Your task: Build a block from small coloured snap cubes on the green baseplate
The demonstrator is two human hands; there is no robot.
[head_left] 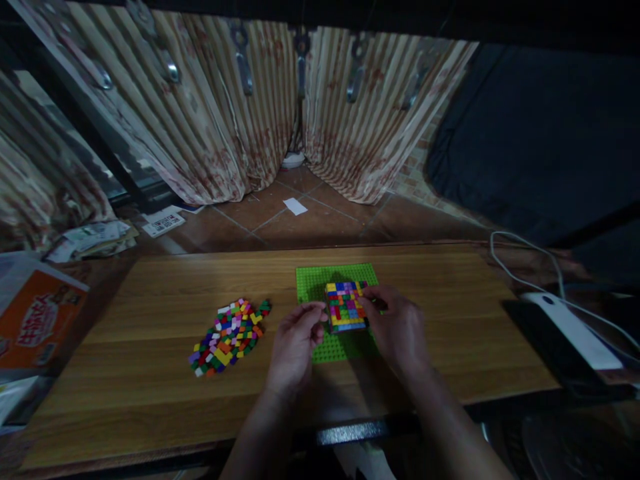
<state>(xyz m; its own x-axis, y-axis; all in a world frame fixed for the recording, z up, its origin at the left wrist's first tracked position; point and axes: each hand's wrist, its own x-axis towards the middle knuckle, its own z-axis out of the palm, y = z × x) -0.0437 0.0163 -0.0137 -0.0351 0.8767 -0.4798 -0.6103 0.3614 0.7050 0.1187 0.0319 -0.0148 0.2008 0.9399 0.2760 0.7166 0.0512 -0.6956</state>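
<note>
A block built of many-coloured toy bricks (345,308) stands on a green studded baseplate (333,349), its top a patchwork of yellow, red, purple, blue and orange. My right hand (397,327) reaches over the block's right side, thumb and forefinger pinched at its upper surface. Whatever small piece those fingertips hold is hidden. By the block's left edge, my left hand (296,340) has its fingers curled and thumb against forefinger; anything within them cannot be made out. A heap of loose small toy bricks (230,337) lies left of the baseplate.
The wooden table (150,400) bears these things. A black flat object (545,340) and a white device (575,330) with a cable are at its right end. An orange and white carton (37,320) stands at left. Curtains (345,133) hang beyond the tiled floor.
</note>
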